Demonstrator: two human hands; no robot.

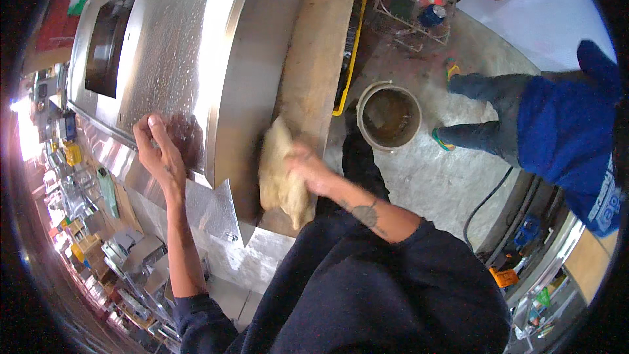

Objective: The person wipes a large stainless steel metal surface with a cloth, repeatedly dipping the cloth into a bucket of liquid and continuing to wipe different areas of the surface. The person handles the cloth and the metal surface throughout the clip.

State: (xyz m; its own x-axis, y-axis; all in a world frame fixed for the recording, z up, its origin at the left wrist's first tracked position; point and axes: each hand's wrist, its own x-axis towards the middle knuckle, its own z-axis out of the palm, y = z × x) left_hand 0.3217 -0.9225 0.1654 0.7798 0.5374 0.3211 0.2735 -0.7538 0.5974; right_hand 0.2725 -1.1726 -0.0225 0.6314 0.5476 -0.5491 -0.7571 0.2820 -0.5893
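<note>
Right hand (pixel 308 167) on cream rag (pixel 280 174) — left hand (pixel 157 151) on steel panel (pixel 177 46)

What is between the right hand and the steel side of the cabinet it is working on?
Only the pale cloth: the right hand presses it against the steel cabinet. The left hand lies flat on the cabinet's wet face, with nothing under it.

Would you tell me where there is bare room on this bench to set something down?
The wooden board is bare above the cloth under the right hand. The steel panel is bare beyond the left hand, though wet. Crowded: the floor by the bucket, and the shelves far left.
</note>
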